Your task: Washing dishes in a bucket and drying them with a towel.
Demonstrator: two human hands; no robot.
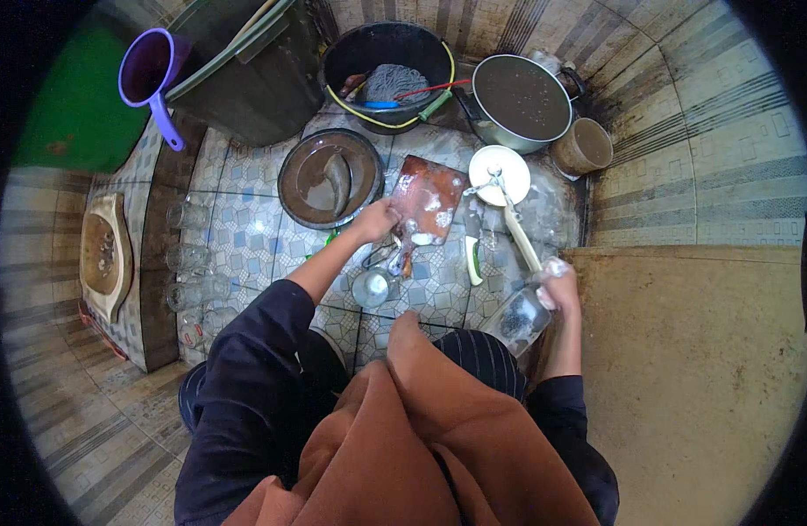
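Observation:
My left hand [375, 221] grips the left edge of a reddish-brown wooden cutting board [436, 191], which has suds on it. My right hand [560, 284] is closed around a white, foamy sponge or scrubber [554, 266], beside a soapy clear container [518, 319]. A knife [472, 253] with a white and green handle lies right of the board. Next to it, a long pale handle [523, 240] reaches towards a round white lid or plate [502, 167] with metal utensils on it. A clear glass [371, 288] and small utensils are below the board.
A dark basin [291, 191] of water stands at left. Behind are a black bucket [390, 121], a pot of murky water [521, 98], a brown tub [582, 148] and a large bin [265, 98] with a purple dipper [155, 98]. Several glass mugs [187, 256] line the left; a board-like panel [692, 368] fills the right.

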